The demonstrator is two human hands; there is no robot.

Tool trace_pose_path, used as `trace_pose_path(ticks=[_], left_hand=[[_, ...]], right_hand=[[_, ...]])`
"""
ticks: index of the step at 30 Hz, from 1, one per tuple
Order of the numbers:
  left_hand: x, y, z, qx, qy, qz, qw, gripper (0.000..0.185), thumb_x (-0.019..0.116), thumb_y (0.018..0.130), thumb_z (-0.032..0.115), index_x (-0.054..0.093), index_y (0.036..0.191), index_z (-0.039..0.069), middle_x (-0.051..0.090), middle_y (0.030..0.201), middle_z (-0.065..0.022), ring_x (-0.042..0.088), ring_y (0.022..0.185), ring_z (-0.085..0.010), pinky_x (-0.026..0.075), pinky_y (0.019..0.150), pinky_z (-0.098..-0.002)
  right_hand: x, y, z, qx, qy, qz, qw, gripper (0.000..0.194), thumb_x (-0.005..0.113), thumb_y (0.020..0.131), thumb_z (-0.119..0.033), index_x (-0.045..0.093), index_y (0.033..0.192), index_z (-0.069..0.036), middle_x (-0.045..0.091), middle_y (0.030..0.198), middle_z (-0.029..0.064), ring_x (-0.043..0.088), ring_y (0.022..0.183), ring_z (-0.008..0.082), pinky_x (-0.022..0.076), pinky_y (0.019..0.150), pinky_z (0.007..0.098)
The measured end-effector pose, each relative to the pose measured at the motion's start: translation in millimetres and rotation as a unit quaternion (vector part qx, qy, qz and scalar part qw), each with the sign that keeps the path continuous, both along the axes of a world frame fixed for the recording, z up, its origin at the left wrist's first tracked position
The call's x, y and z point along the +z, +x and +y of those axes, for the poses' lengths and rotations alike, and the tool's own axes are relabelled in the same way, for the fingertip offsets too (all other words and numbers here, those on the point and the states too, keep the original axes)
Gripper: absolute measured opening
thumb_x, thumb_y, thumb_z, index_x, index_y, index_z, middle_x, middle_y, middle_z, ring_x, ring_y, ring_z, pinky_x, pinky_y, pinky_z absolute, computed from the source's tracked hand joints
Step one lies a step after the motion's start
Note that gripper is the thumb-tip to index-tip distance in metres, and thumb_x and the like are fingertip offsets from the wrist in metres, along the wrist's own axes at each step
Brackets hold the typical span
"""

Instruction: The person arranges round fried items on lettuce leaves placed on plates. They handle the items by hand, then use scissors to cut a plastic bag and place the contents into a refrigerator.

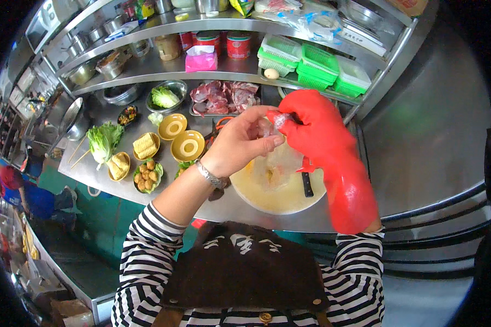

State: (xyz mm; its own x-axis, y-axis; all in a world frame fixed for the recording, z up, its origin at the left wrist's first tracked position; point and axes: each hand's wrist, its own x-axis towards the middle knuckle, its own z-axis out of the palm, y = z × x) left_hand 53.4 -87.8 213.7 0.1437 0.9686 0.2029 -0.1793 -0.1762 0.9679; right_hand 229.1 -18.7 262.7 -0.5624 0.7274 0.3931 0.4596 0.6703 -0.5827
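My bare left hand [245, 137], with a metal bracelet at the wrist, grips the gathered top of a clear plastic bag [278, 161]. A long red rubber glove [331, 151] covers my right hand [309, 116], whose fingers are closed on a twisted piece of clear plastic [282, 119] beside the left fingertips. Whether both pieces of plastic are one bag I cannot tell. Below the hands is a round yellowish cutting board [257, 196]. A black-handled knife [307, 184] lies at its right, its blade hidden. Orange-handled scissors [223, 122] are partly behind my left hand.
Raw meat [225, 97] fills a tray behind the board. Leftward stand yellow bowls [187, 146], fried balls on lettuce [148, 176], a lettuce head [104, 141] and a bowl of lettuce [163, 97]. Green baskets [317, 65] and cans sit on the shelf. Another person [32, 196] is at far left.
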Motion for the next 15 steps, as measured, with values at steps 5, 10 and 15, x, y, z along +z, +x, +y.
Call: trace_pose_path(ticks=[5,10,15], left_hand=[[-10,-9,9,0.002,-0.017,-0.046,0.999,0.011,0.07,0.093,0.011,0.062,0.099,0.006,0.064,0.083,0.0,0.06,0.069,-0.0081,0.047,0.062,-0.0221],[-13,-10,20,-0.001,-0.02,-0.147,0.989,0.008,0.066,0.096,0.014,0.062,0.094,0.007,0.063,0.081,0.0002,0.058,0.068,-0.0082,0.047,0.062,-0.0225],[-10,0,7,-0.023,0.033,-0.078,0.996,0.011,0.067,0.096,0.016,0.062,0.1,0.007,0.064,0.084,0.0001,0.061,0.072,-0.0079,0.048,0.064,-0.0228]], right_hand=[[-16,19,8,0.056,-0.034,0.09,0.994,0.018,0.069,0.087,-0.005,0.068,0.105,-0.004,0.067,0.096,0.005,0.062,0.08,0.0169,0.0512,0.072,0.0314],[-74,58,24,0.089,-0.216,0.28,0.931,0.02,0.061,0.093,-0.003,0.068,0.112,-0.005,0.071,0.103,0.0024,0.061,0.085,0.0093,0.0501,0.071,0.0265],[-84,47,5,0.05,-0.255,0.302,0.917,0.019,0.06,0.096,-0.009,0.069,0.113,-0.006,0.071,0.09,0.0004,0.061,0.078,0.0091,0.0487,0.068,0.024]])
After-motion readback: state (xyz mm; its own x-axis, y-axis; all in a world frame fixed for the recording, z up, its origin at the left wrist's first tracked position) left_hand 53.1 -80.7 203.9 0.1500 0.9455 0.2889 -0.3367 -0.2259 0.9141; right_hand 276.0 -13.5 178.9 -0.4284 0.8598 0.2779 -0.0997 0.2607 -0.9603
